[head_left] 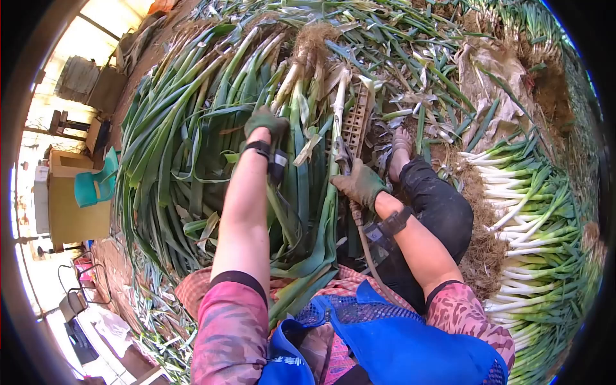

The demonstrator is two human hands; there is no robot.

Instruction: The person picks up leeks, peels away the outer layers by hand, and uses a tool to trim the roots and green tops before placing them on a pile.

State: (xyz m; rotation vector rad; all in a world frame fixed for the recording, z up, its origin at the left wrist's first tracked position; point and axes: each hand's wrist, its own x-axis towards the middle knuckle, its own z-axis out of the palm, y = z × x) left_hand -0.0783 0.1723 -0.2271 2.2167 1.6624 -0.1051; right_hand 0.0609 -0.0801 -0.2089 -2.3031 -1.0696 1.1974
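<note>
Your right hand point(362, 183) is closed around a nozzle point(344, 157), its hose point(367, 253) trailing toward six o'clock; a single leek point(340, 106) lies at eleven o'clock from that grip. Your left hand point(266, 124) is at ten, over the leafy heap point(160, 151); I cannot tell whether it grips anything. A perforated tray point(357, 122) sits beside the leek at twelve, crowding it, your foot point(401, 147) at one, white-stalked bundles point(526, 224) at three
</note>
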